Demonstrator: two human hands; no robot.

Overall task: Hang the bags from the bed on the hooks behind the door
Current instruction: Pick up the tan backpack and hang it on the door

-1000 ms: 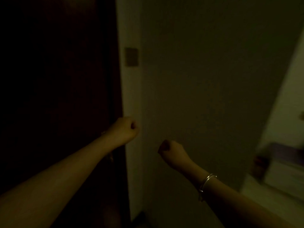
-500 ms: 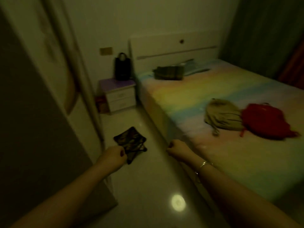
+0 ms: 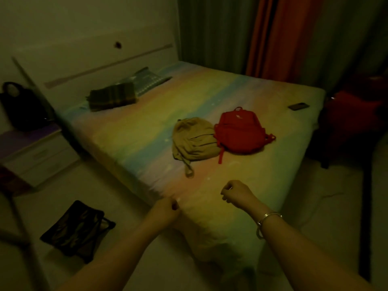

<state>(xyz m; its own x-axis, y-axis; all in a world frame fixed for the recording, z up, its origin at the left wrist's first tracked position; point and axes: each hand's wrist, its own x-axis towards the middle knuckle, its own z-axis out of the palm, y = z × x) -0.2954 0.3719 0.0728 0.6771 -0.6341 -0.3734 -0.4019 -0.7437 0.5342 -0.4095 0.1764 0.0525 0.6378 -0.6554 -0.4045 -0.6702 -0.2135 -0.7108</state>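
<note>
A tan backpack (image 3: 193,139) and a red backpack (image 3: 239,131) lie side by side in the middle of the bed (image 3: 134,131), which has a pastel rainbow sheet. The tan one's strap trails toward me. My left hand (image 3: 165,208) is a closed fist over the bed's near corner, holding nothing. My right hand (image 3: 237,193) is also curled shut and empty, with a bangle on its wrist, hovering a short way in front of the two bags. The door and hooks are out of view.
A folded dark blanket (image 3: 112,97) and pillow (image 3: 147,79) lie near the headboard. A phone (image 3: 298,106) rests at the bed's far right edge. A black bag (image 3: 23,108) stands on the nightstand (image 3: 35,152) at left. A dark patterned bag (image 3: 77,227) lies on the floor. Curtains hang behind.
The view has swung from the dark door and wall round to the bed. Both fists have stayed closed and now hover over the bed's near corner, closer to the bags.
</note>
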